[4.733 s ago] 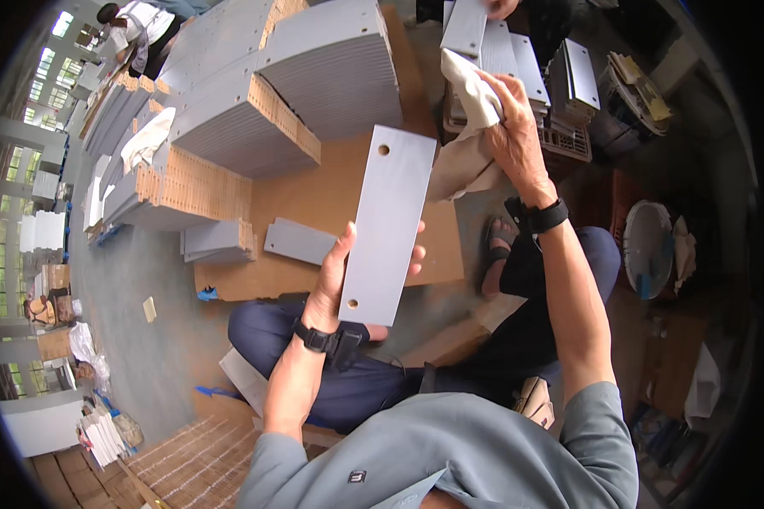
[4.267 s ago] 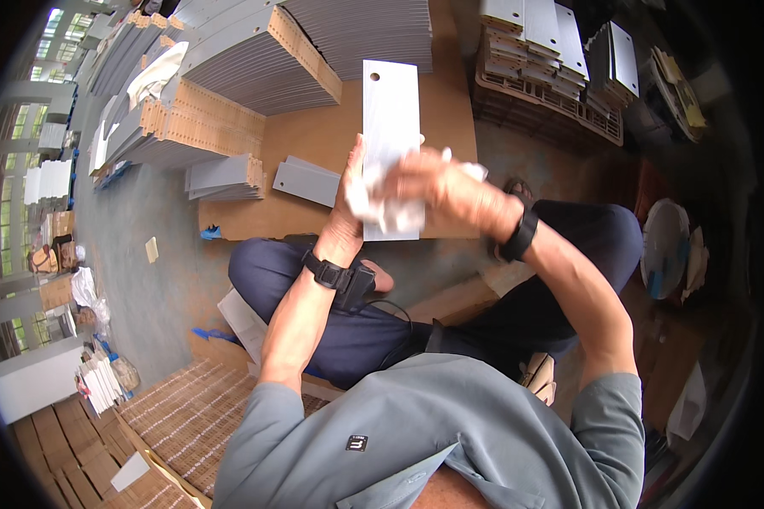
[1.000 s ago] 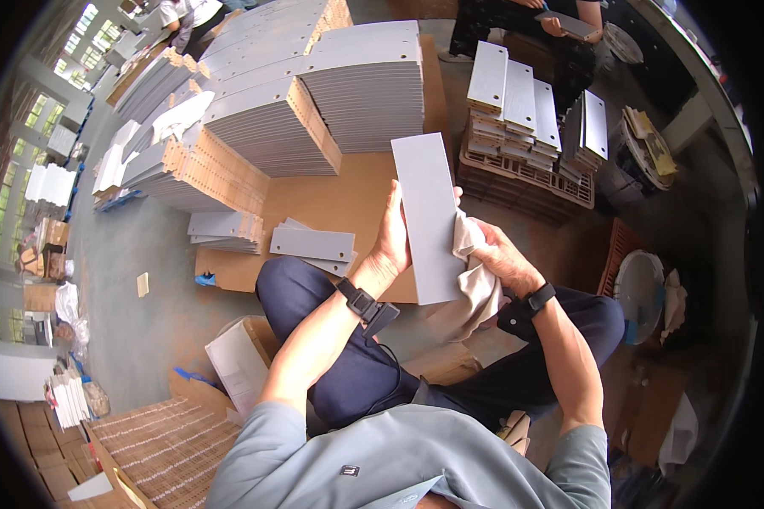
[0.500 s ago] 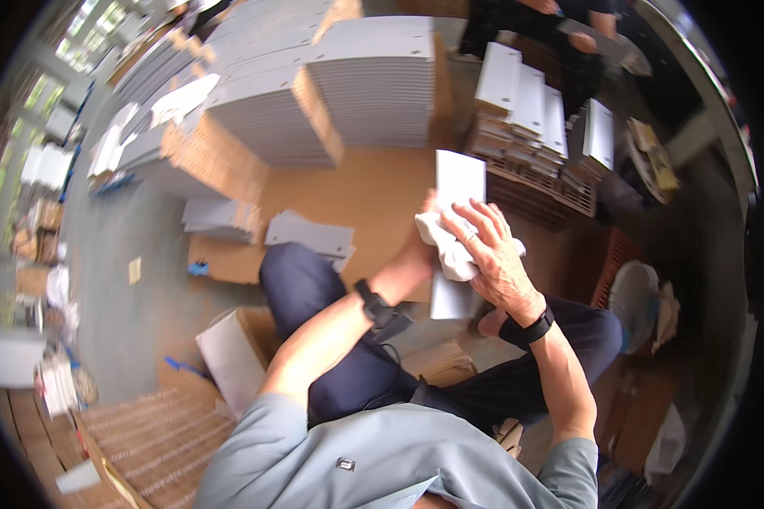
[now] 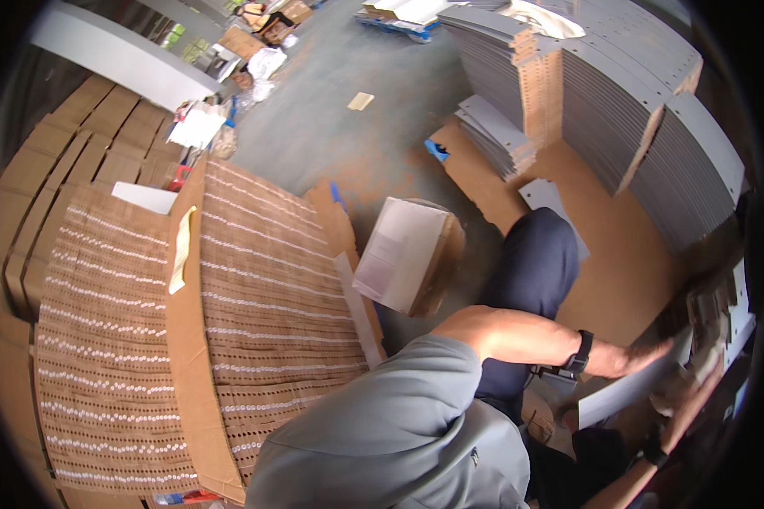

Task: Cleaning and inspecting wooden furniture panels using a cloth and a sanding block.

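The person sits low on the floor, and both arms reach out toward the far right of the head view, where the picture bends and blurs. The left hand, with a dark band on its wrist, lies stretched out flat, its fingers extended and laid against the upper edge of a pale grey panel. The panel runs at a slant from beside the person's thigh up toward the right rim, and the left fingers rest on top of it rather than curling around it; no firm clasp shows. The right hand comes up from the lower right with its own dark wristband and meets the panel's far end, where a crumpled whitish cloth sits bunched between that hand and the panel's face. Motion blur hides how far the right fingers are closed, so their hold on the cloth cannot be told.

The panel lies just above the person's lap, over the brown cardboard sheet that covers the floor there. Beyond the knee, tall stacks of grey panels stand on edge, with a shorter stack beside them. A small open carton lies tipped on the concrete to the left of the knee. Further left, a large pile of flattened corrugated cardboard fills the lower left of the view.
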Available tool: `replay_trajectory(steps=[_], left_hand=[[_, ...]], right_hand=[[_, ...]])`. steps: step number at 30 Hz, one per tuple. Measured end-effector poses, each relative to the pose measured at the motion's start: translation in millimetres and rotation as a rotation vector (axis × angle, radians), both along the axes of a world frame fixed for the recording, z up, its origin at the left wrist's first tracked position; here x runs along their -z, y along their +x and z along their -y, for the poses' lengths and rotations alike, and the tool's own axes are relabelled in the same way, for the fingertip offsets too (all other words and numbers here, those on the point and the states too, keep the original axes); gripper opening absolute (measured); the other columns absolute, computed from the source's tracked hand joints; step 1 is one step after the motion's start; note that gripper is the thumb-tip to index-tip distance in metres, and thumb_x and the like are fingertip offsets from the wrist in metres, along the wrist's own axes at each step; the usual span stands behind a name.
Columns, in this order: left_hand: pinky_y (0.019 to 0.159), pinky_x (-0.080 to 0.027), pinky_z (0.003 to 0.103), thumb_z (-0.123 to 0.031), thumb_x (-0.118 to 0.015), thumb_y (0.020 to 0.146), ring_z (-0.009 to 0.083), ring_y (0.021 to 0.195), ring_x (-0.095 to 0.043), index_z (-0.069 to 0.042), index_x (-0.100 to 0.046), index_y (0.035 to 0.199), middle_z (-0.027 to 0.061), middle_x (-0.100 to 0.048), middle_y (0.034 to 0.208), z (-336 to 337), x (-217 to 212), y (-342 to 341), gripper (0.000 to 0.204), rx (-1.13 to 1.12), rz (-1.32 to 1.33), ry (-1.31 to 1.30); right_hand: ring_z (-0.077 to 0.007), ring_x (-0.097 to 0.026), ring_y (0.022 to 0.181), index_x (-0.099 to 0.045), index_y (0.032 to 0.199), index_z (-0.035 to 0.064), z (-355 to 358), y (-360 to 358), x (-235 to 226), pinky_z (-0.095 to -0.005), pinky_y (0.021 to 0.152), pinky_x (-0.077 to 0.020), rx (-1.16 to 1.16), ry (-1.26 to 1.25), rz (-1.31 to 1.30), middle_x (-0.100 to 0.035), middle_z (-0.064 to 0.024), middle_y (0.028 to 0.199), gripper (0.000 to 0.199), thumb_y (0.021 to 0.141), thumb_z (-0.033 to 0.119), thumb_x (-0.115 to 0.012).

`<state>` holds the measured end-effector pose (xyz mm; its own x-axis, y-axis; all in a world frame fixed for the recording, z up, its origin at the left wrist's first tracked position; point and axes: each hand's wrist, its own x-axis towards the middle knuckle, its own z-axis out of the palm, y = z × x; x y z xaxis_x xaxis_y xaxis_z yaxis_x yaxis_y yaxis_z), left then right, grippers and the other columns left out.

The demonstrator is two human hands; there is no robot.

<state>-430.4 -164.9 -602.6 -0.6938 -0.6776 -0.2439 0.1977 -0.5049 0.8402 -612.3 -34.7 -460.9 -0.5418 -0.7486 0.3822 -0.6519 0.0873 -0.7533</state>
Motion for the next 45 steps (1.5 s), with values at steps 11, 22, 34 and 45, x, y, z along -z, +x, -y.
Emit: replay_trajectory(steps=[11, 22, 34, 45], left_hand=[[0.057, -0.055, 0.036, -0.097, -0.036, 0.081, 0.0194, 0.061, -0.063, -0.006, -0.061, 0.103, 0.0076, -0.064, 0.077, 33, -76, -9, 0.096, 0.066, -0.315, 0.261], [0.091, -0.059, 0.043, -0.08, -0.028, 0.098, 0.0253, 0.103, -0.069, -0.001, -0.057, 0.134, 0.0145, -0.068, 0.118, 35, -108, 28, 0.091, 0.267, -0.348, 0.261], [0.088, -0.059, 0.037, -0.057, -0.056, 0.102, 0.0209, 0.104, -0.066, -0.002, -0.05, 0.14, 0.0115, -0.063, 0.123, -48, -111, 39, 0.067, 0.486, -0.166, 0.158], [0.088, -0.055, 0.031, -0.061, -0.065, 0.096, 0.0119, 0.106, -0.06, -0.01, -0.063, 0.128, 0.0016, -0.064, 0.116, 8, -80, 40, 0.061, 0.082, -0.011, 0.099]], right_hand=[[-0.0418, -0.063, 0.106, -0.069, 0.108, 0.0004, -24, 135, -46, -0.0444, 0.092, -0.0518, -0.677, 0.272, 0.1, -0.065, -0.0184, 0.105, 0.04, 0.069, -0.001, -0.061], [-0.0354, -0.068, 0.105, -0.071, 0.12, 0.003, -54, 52, -48, -0.0374, 0.092, -0.0548, -0.022, 0.175, -0.157, -0.067, -0.0145, 0.115, 0.056, 0.067, -0.013, -0.065], [-0.0341, -0.061, 0.122, -0.068, 0.132, 0.0142, 15, 43, -14, -0.0433, 0.106, -0.049, 0.051, -0.067, -0.302, -0.065, -0.0131, 0.131, 0.061, 0.074, -0.001, -0.068], [-0.0112, -0.064, 0.095, -0.061, 0.139, 0.0039, -22, 12, 19, -0.0264, 0.085, -0.0516, 0.174, -0.041, 0.521, -0.071, -0.0033, 0.107, 0.043, 0.097, 0.011, -0.057]])
